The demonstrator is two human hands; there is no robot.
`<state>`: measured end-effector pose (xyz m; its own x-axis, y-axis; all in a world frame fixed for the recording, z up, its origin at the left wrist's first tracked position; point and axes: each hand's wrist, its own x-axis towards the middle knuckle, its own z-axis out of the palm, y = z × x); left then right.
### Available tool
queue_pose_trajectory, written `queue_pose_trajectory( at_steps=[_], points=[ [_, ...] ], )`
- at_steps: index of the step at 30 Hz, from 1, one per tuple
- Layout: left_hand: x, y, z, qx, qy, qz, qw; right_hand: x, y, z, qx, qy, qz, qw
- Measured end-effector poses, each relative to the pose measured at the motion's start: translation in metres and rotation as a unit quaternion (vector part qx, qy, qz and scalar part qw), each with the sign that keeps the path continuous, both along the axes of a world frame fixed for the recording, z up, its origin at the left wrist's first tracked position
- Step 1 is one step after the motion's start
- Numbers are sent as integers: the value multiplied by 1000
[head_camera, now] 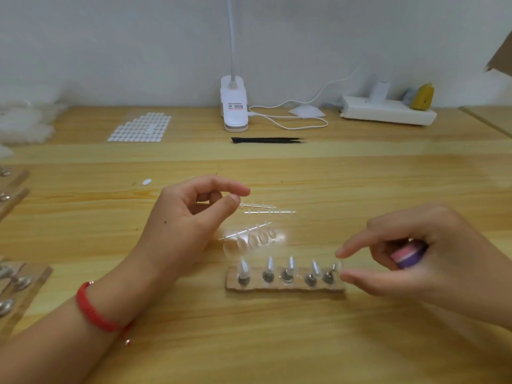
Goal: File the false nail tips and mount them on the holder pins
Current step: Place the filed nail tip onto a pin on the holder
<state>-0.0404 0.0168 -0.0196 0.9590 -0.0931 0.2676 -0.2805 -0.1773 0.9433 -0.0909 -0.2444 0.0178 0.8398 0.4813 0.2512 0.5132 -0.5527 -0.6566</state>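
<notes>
L edge: more holder strips [16,281] w/ silvery tips, partly cut off by the frame. Far left lies a sheet of white adhesive tabs [141,128].

L hand [191,217] hovers over the table left of centre, fingers curled, thumb & index tips nearly meeting. Can't tell if a clear tip is pinched there or nothing.

Just right of it are two bare runners [270,212]. Nearer is a sprue [243,232] w/ several clear nail tips [263,236] attached. The sprue slants near-left to far-right and its tips hang toward the near side.

Nearer again is the holder [285,286], a cardboard strip w/ long axis left-right. Its five pins [291,266] stand roughly upright. The four on the left seem to carry clear tips, long axis up-down, narrow ends up.

R hand [415,259] has index & thumb out at the rightmost pin, and its other fingers are curled round a pink/purple file [407,254]. Anything btwn the fingertips is too blurred to make out.

Step, prob: seating the fifth tip. The next move needs a light, square press onto the pin head. The strip looks light, so it may need steadying. After that, snap a fresh tip off the sprue & file it.

Far side: clip lamp [234,106], black tweezers [268,139], white power strip [388,109].
</notes>
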Motion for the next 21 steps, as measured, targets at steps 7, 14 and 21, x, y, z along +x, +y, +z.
queue_pose_trajectory(
  at_steps=[7,14,21],
  points=[
    [1,1,-2,15,-4,4,1000,1,5,2,-2,14,-9,1000],
    [3,1,-3,21,-5,5,1000,0,7,2,-9,29,-6,1000],
    [2,1,-2,25,-1,7,1000,-1,8,2,-18,34,-23,999]
  ],
)
